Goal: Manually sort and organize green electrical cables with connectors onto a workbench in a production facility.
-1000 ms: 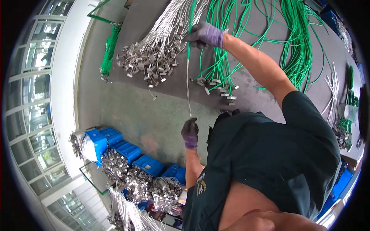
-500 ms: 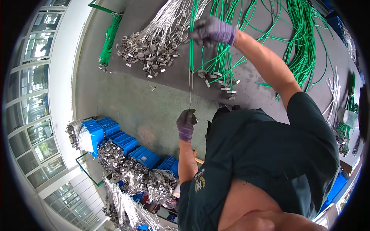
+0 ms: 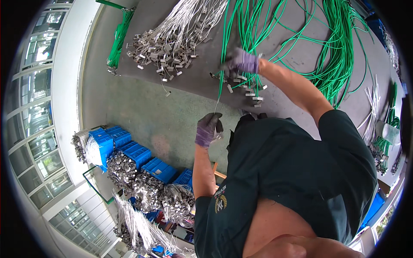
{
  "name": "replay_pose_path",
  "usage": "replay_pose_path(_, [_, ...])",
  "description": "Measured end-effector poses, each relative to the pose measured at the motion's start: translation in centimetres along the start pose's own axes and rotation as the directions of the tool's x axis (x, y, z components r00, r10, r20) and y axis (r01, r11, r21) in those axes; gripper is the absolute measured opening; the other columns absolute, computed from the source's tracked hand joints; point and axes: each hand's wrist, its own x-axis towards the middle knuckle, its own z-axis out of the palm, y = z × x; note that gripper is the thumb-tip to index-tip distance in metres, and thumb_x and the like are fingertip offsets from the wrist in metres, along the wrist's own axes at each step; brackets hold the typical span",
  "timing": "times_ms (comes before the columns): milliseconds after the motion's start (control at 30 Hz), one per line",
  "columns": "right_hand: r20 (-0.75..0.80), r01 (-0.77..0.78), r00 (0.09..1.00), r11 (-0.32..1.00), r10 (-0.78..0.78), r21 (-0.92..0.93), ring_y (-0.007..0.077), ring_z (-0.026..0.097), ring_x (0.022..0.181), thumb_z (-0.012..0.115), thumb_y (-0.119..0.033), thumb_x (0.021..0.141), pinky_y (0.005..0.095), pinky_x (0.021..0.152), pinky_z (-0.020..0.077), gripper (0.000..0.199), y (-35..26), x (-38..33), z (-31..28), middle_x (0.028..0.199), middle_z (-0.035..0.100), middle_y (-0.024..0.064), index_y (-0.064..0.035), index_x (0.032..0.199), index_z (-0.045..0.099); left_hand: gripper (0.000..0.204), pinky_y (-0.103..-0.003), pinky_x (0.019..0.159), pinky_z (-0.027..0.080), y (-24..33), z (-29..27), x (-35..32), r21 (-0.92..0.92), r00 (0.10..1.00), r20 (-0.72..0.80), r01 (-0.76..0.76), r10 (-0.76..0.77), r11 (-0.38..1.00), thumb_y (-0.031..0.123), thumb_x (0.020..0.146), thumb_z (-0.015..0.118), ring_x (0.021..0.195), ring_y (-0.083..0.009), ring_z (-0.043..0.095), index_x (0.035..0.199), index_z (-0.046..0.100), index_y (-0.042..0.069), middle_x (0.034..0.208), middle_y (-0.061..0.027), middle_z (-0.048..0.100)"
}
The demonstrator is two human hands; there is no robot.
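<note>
My left hand (image 3: 209, 130), in a purple glove with dark fingers, is closed near the table's edge, pinching the thin bare wire end (image 3: 216, 106) of a green cable (image 3: 222, 81). A small pale piece shows at its palm, too covered to name. Farther up, my right hand (image 3: 242, 62), gloved alike and smeared by motion, has its fingers at the cable, seemingly closed round it. The cable runs between both hands over the table edge. Beside the right hand lie green cables (image 3: 254, 38) with small metal blocks (image 3: 251, 90) at their ends.
On the grey table (image 3: 185, 79) lie a bundle of white wires (image 3: 189, 21) with metal blocks and a thick green cable bundle (image 3: 340, 47). Blue crates (image 3: 159, 170) and heaps of metal pieces (image 3: 144, 193) stand lower left. Green cables (image 3: 120, 38) hang far left.
My right hand has come down along the green cable toward my left hand. My left hand has risen slightly, and the bare wire stretch between cable and left hand looks shorter.
</note>
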Motion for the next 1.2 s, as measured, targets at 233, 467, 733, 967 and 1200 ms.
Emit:
replay_pose_path(233, [-0.09, -0.016, 0.995, 0.965, 0.041, 0.26, 0.0104, 0.052, 0.044, 0.067, -0.016, 0.079, 0.0239, 0.038, 0.0393, 0.02, -2.1, 1.3, -3.3, 0.064, 0.059, 0.005, 0.0004, 0.09, 0.062, 0.027, -0.023, 0.047, 0.035, -2.1, -0.3, 1.2, -0.082, 0.963, -0.051, -0.267, 0.264, 0.96, 0.027, 0.09, 0.057, 0.051, -0.0059, 0.043, 0.091, 0.06, 0.0, 0.06, 0.0009, 0.048])
replay_pose_path(467, [-0.012, -0.001, 1.0, 0.986, 0.003, 0.167, 0.0131, 0.059, 0.049, 0.063, -0.021, 0.085, 0.0247, 0.045, 0.0483, 0.023, 0.4, -0.2, -1.2, 0.065, 0.062, 0.007, 0.0017, 0.088, 0.059, 0.023, -0.022, 0.041, 0.03, -2.2, -1.1, 0.4, -0.022, 0.986, -0.016, -0.167, 0.166, 0.986, 0.026, 0.09, 0.055, 0.046, -0.0034, 0.036, 0.089, 0.061, 0.004, 0.055, 0.0041, 0.042])
replay_pose_path(733, [-0.031, -0.005, 0.999, 1.0, 0.006, 0.029, 0.0125, 0.06, 0.052, 0.063, -0.02, 0.085, 0.024, 0.046, 0.0482, 0.021, 1.4, -0.6, 0.8, 0.066, 0.063, 0.0076, 0.0008, 0.085, 0.061, 0.02, -0.021, 0.04, 0.027, -1.6, -0.7, 0.5, -0.021, 0.992, 0.034, -0.123, 0.124, 0.992, 0.024, 0.091, 0.053, 0.044, -0.0028, 0.033, 0.088, 0.06, 0.005, 0.053, 0.0054, 0.039])
replay_pose_path(967, [-0.02, -0.071, 0.997, 0.994, 0.073, 0.088, 0.0137, 0.064, 0.058, 0.067, -0.017, 0.081, 0.0265, 0.05, 0.052, 0.02, 3.7, -1.3, 4.5, 0.068, 0.064, 0.0091, 0.0017, 0.083, 0.061, 0.018, -0.022, 0.041, 0.027, -0.5, -0.6, 0.6, 0.064, 0.994, 0.039, -0.101, 0.099, 0.993, 0.021, 0.09, 0.054, 0.045, -0.0035, 0.034, 0.086, 0.06, 0.004, 0.052, 0.0054, 0.039])
replay_pose_path(1200, [0.071, 0.216, 0.976, 0.954, -0.206, -0.209, 0.0164, 0.065, 0.058, 0.064, -0.015, 0.081, 0.0273, 0.05, 0.0523, 0.018, 7.8, 0.5, 4.1, 0.067, 0.065, 0.0107, 0.0024, 0.087, 0.061, 0.019, -0.021, 0.042, 0.028, -0.4, -0.5, 1.1, 0.112, 0.997, 0.082, -0.013, 0.004, 0.994, 0.022, 0.089, 0.055, 0.046, -0.0041, 0.039, 0.088, 0.06, 0.004, 0.056, 0.0033, 0.048])
